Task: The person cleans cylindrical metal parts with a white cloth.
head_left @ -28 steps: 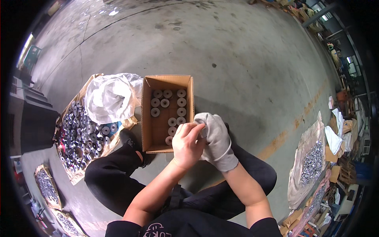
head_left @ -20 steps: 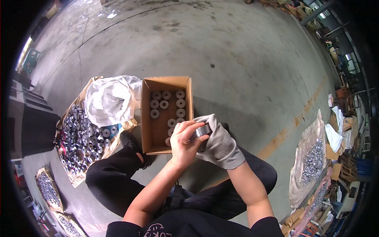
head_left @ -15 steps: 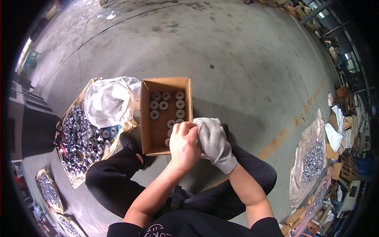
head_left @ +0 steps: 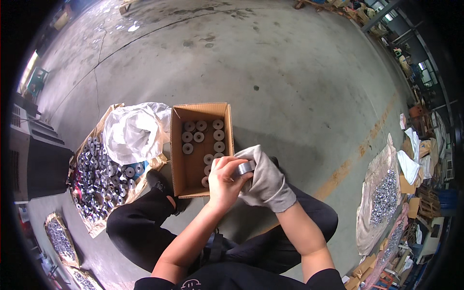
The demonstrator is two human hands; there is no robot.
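Note:
My bare left hand (head_left: 224,181) pinches a shiny round metal piece (head_left: 245,167) by its left side, above the near right edge of a cardboard box. A grey cloth (head_left: 266,179) covers my right hand (head_left: 275,191) and wraps against the piece's right side; the fingers under it are hidden. Inside the cardboard box (head_left: 190,186), several grey discs (head_left: 219,135) with centre holes lie in rows along the right side and in a group at the far left. My left hand hides part of the near right row.
Left of the box, a spread sack (head_left: 96,228) carries a heap of metal discs (head_left: 99,174) beside a white plastic bag (head_left: 133,133). A dark machine (head_left: 46,166) stands farther left. At right, another sheet (head_left: 366,212) holds small metal parts. My crossed legs (head_left: 140,224) flank the near side.
The metal piece, hidden before, now shows between my left fingers and the cloth. The cloth has opened out around its right side. The box sits slightly lower in view.

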